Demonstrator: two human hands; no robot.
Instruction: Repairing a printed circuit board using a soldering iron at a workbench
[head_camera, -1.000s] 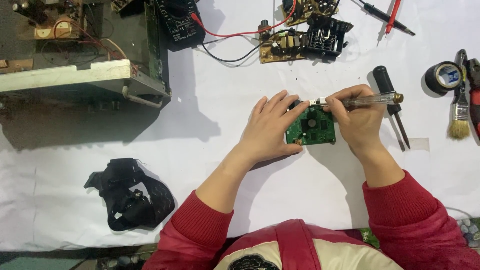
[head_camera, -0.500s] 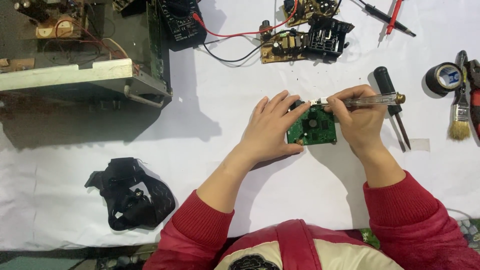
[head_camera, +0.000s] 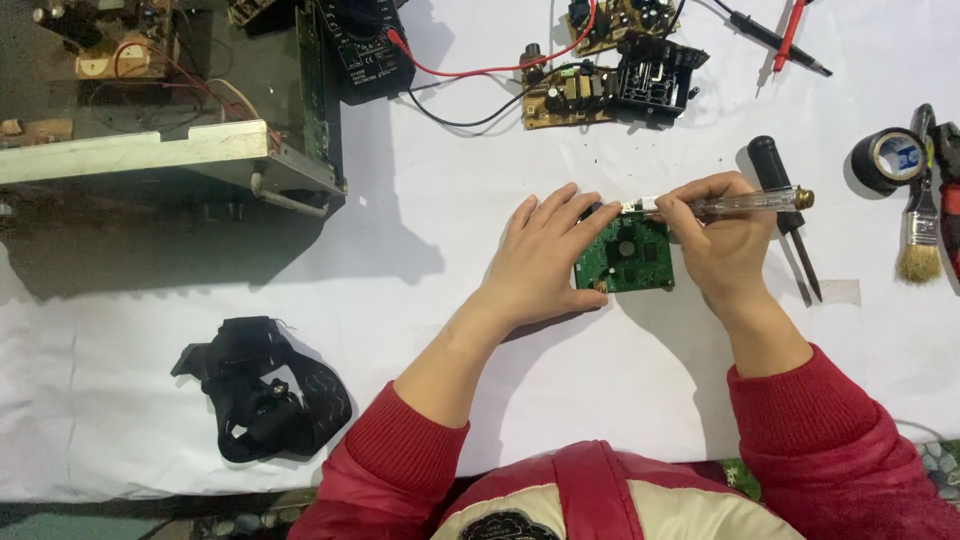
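Observation:
A small green circuit board (head_camera: 632, 258) lies on the white table cover (head_camera: 430, 330), on top of a dark drive body that is mostly hidden. My left hand (head_camera: 545, 255) rests on the board's left edge, fingers spread over its top corner. My right hand (head_camera: 715, 240) grips a clear-handled screwdriver (head_camera: 745, 204) lying almost level, its tip at the board's upper edge near my left fingertips.
A black-handled screwdriver (head_camera: 785, 200) lies just right of my right hand. Tape roll (head_camera: 888, 158), brush (head_camera: 918, 240) and pliers sit at far right. Brown circuit boards (head_camera: 600, 85), a multimeter (head_camera: 365, 45) with leads, an open metal chassis (head_camera: 170, 140) and a black strap bundle (head_camera: 265, 390) surround the area.

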